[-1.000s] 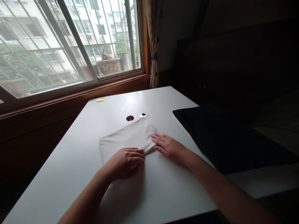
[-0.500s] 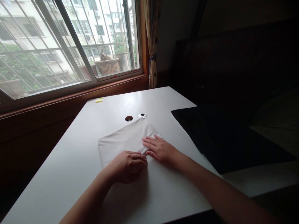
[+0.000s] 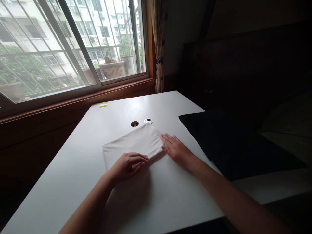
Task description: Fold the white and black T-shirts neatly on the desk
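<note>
A folded piece of white cloth (image 3: 134, 139) lies on the white table, with small creases running along its right part. My left hand (image 3: 130, 165) rests at the cloth's near edge, fingers stretched and slightly bent over it, the thumb apart below. Part of the cloth's near left side is hidden behind this hand. At the right corner of the cloth, my right hand (image 3: 176, 149) lies nearly flat with fingers extended, its fingertips touching the edge. Neither hand grips anything that I can see.
The white tabletop (image 3: 73, 169) has a round hole (image 3: 135, 124) and a cable grommet (image 3: 148, 121) beyond the cloth. A yellow sticky note (image 3: 103, 104) is at the far left. Dark fabric (image 3: 226, 146) covers the right side. A barred window (image 3: 73, 48) stands behind.
My right hand has slid right from the top of the cloth to its right edge. My left hand has shifted slightly left and away from me, its thumb now showing apart.
</note>
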{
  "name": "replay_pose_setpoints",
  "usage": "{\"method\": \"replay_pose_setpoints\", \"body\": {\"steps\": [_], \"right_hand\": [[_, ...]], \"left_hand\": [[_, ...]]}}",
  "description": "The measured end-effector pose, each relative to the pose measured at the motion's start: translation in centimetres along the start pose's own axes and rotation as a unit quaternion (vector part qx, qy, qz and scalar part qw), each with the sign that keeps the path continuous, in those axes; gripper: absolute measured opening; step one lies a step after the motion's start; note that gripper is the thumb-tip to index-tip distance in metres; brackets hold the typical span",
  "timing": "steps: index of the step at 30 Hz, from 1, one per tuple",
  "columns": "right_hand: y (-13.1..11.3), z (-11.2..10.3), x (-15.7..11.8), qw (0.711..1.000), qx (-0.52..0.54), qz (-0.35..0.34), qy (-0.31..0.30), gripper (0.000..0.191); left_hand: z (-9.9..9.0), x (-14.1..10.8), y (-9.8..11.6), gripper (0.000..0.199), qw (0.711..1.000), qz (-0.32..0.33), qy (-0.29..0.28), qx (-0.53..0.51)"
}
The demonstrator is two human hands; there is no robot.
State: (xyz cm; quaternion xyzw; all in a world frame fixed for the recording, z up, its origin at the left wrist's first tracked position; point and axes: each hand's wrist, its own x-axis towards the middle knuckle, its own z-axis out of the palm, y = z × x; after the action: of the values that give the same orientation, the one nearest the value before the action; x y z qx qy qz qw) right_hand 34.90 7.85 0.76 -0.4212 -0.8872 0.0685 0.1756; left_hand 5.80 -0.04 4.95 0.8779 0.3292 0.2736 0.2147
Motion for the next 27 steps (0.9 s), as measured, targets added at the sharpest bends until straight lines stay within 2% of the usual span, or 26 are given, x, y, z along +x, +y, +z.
{"method": "replay_pose_setpoints", "body": {"steps": [2,4,7,10,16,20,24,27], "right_hand": [[-1.3,-0.1,-0.1,0.997,0.012,-0.071,0.011,0.054],[-2.6,0.0,-0.1,0.989,0.030,-0.144,0.002,0.053],[-3.8,0.3,-0.3,0.972,0.060,-0.225,-0.033,0.053],[-4.1,0.3,-0.6,0.958,0.093,-0.266,-0.045,0.049],[-3.8,-1.0,-1.3,0.953,0.158,-0.259,0.026,0.027],[-4.0,-1.6,-1.4,0.957,0.147,-0.240,0.076,0.025],[-4.0,-1.4,-0.8,0.960,0.124,-0.236,0.080,0.034],[-3.8,-1.2,-0.7,0.965,0.110,-0.227,0.072,0.026]], "left_hand": [[0.0,-0.4,-1.6,0.028,0.996,-0.038,0.058,0.055],[-0.1,-0.9,-3.3,0.031,0.988,-0.074,0.074,0.114],[-0.4,-1.6,-5.4,0.041,0.973,-0.129,0.028,0.188],[-0.6,-2.1,-6.4,0.052,0.959,-0.173,-0.023,0.223],[-0.6,-2.2,-6.4,0.056,0.951,-0.190,-0.049,0.238],[-0.7,-2.2,-6.4,0.057,0.951,-0.192,-0.053,0.236],[-0.6,-2.3,-6.5,0.057,0.950,-0.191,-0.055,0.242],[-0.5,-2.2,-6.4,0.057,0.949,-0.191,-0.055,0.244]]}}
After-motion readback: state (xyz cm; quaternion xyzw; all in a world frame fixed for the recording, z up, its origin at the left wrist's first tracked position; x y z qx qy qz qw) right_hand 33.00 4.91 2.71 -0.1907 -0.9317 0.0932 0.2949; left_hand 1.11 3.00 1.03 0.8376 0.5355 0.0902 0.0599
